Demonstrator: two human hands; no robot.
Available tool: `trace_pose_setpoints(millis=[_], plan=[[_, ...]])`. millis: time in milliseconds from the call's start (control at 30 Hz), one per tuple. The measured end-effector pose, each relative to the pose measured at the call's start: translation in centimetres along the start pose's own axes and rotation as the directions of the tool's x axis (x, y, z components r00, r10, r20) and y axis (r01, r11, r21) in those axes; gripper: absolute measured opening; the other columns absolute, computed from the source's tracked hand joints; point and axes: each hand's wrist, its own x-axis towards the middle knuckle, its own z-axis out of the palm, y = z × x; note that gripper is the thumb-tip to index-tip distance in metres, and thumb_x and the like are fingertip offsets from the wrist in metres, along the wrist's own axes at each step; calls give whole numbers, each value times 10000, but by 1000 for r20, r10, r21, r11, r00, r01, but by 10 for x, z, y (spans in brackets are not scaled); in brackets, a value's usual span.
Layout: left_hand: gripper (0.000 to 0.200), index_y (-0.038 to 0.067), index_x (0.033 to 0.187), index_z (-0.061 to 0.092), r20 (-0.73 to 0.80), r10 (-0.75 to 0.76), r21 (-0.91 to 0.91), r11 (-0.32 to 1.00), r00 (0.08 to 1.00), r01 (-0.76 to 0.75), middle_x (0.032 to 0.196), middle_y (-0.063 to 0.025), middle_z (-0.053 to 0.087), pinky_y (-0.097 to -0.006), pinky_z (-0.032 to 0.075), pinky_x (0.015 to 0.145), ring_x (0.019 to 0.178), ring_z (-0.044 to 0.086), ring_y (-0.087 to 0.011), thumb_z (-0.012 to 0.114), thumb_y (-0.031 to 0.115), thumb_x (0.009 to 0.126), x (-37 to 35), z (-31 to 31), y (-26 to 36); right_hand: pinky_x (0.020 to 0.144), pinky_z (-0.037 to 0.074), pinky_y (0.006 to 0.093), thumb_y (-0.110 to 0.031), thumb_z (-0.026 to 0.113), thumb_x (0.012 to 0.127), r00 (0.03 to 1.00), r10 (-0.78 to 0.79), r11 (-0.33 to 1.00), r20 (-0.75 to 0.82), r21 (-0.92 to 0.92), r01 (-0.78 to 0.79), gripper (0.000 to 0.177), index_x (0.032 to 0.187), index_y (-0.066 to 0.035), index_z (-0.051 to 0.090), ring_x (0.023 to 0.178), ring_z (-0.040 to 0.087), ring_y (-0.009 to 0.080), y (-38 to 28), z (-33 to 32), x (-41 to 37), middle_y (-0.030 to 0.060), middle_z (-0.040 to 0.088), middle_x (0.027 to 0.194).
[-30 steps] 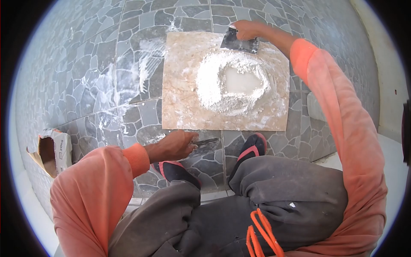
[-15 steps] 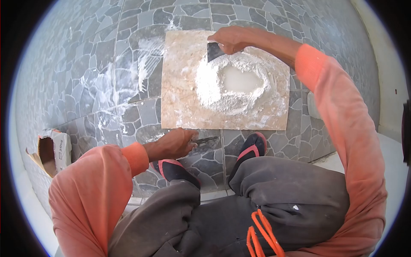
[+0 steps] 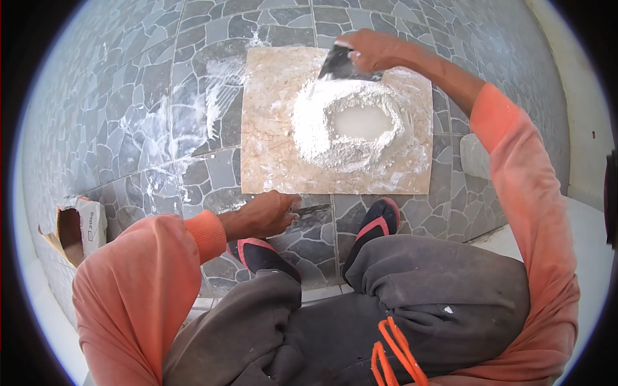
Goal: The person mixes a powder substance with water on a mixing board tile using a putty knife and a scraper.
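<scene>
My right hand [image 3: 373,50] grips a dark flat scraper [image 3: 347,65], its blade along the upper edge of a ring of white powder [image 3: 312,122]. The ring surrounds a pool of whitish liquid [image 3: 362,122]. Both lie on a square beige tile board [image 3: 267,154] dusted with white. Just below the board's lower left edge, my left hand [image 3: 269,213] is closed round a dark flat tool [image 3: 311,217], whose blade points right above the floor.
Grey stone-patterned floor tiles [image 3: 129,83] carry white smears left of the board. An open paper bag [image 3: 93,225] lies at the left. My two feet [image 3: 380,225] in dark and red footwear are below the board. A pale block [image 3: 475,156] is at the right.
My right hand has moved right and slightly up with the scraper, which has turned so more of its blade shows. My left hand has hardly moved.
</scene>
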Motion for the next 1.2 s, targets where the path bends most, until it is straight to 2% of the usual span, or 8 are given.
trace_pose_setpoints(millis=[100,200,300,400,600,900,1100,1200], plan=[[271,-43,1041,592,-14,-9,-4,1000,1000,9,759,-290,634,-515,497,703,767,628,-478,606,170,873,-1,1,1,822,489,477,-70,499,793,993,106,994,-45,-27,-107,379,1157,10,568,926,635,423,44,3,3,286,652,1014],[262,-42,1027,591,-5,-10,-2,1000,1000,10,757,-288,633,-518,493,705,772,627,-478,606,171,875,-2,2,-2,825,490,465,-113,553,703,974,226,970,-7,93,-224,465,1135,52,600,978,640,401,94,21,5,305,648,1009],[266,-42,1034,591,1,-12,-4,1000,1000,12,767,-290,634,-518,491,709,785,627,-479,607,173,877,-3,3,-5,833,482,468,-89,489,727,927,367,929,81,5,-369,424,1119,20,607,949,631,433,106,30,-4,303,645,1033],[268,-41,1036,590,13,-15,-25,1000,1000,15,772,-292,634,-519,489,712,792,626,-479,607,174,878,-3,3,-6,880,471,455,-120,503,744,941,338,931,17,139,-337,467,1180,28,579,1011,613,431,106,44,-5,306,633,1084],[272,-36,1049,590,-9,-17,-26,1000,1000,17,767,-290,634,-515,492,713,791,627,-478,606,176,880,0,3,-4,976,442,444,-144,499,784,983,157,987,94,21,-160,526,1283,21,518,1094,577,430,84,53,18,314,603,1154],[284,-38,1059,589,-9,-4,-12,1000,1000,4,762,-289,635,-513,496,713,788,630,-475,612,177,875,-1,2,-4,934,463,482,-105,500,830,998,59,998,21,-16,-59,464,1275,25,506,1017,599,444,39,41,-2,311,626,1063],[309,-44,1092,588,8,-19,7,1000,1000,19,763,-289,638,-509,500,716,788,636,-469,615,173,874,0,1,-2,920,480,470,-109,496,854,1000,7,997,8,-76,-6,435,1269,23,505,1042,593,429,17,40,-12,281,612,1131],[318,-46,1106,587,15,-12,7,1000,1000,12,764,-292,638,-508,501,718,789,637,-469,614,170,874,0,-2,1,911,491,472,-76,476,841,997,-2,998,76,-61,6,528,1359,18,450,1053,594,415,0,34,-13,287,614,1106]])
